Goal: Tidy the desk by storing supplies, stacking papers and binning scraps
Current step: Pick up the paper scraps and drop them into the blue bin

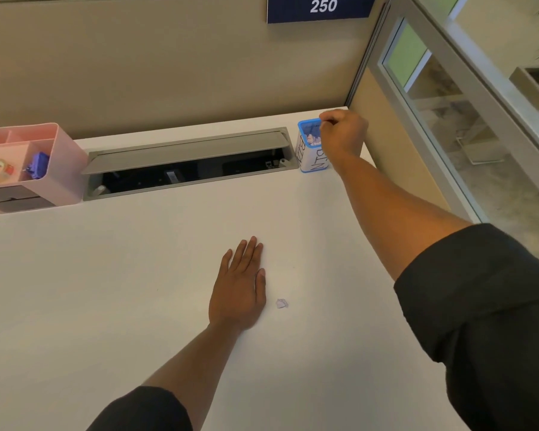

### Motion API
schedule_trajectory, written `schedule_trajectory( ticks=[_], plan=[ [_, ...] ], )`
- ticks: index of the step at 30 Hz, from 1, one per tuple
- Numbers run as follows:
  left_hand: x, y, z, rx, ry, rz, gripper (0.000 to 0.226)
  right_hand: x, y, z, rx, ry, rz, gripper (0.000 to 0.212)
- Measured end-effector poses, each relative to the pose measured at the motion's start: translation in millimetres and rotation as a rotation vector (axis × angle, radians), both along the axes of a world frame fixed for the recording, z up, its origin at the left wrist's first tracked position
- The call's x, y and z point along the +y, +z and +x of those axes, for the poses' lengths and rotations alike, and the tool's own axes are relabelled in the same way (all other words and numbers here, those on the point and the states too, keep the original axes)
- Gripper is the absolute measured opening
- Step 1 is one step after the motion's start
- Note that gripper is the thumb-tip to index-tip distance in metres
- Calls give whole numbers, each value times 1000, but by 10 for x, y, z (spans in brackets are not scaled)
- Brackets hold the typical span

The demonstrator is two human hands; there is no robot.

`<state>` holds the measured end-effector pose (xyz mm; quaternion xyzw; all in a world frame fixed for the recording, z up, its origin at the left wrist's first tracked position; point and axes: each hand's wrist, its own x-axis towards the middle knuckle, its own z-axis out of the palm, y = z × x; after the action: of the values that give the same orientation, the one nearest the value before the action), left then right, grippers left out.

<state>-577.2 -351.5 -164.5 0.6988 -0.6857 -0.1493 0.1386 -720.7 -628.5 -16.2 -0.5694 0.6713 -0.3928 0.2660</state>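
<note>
Blue-rimmed white plastic bin [312,146], lettered on its sides, stands at the far right of the white surface [137,290], scraps inside. I see my right hand [343,132] over its rim, fingers curled; whether they pinch anything I cannot tell. My left hand [240,287] lies flat, fingers straight, just beside a small crumpled paper scrap [282,303]. A pink plastic organiser [59,169] sits far left.

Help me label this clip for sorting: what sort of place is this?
Most likely an office cubicle. A tan fabric partition wall carries a blue number sign reading 250, the white desk has a grey flip-up cable hatch, and a pink plastic desk organiser holds supplies.
</note>
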Motion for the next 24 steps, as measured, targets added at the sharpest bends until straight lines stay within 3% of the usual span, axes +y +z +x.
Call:
schedule_trajectory(
  ticks=[5, 12, 17, 24],
  plan=[
    [7, 3, 1, -8, -2, 1, 57, 631, -211, 42, 59, 128, -67, 21],
    [12, 6, -12, -23, -5, -2, 57, 1498, -716, -169, 190, 323, 289, 14],
    [28, 28, -12, -16, -8, -1, 56, 1800, -878, -335, 307, 384, 436, 13],
    [36, 51, -19, -12, -4, -4, 55, 2026, -1014, -378, 259, 412, 428, 16]
  ],
)
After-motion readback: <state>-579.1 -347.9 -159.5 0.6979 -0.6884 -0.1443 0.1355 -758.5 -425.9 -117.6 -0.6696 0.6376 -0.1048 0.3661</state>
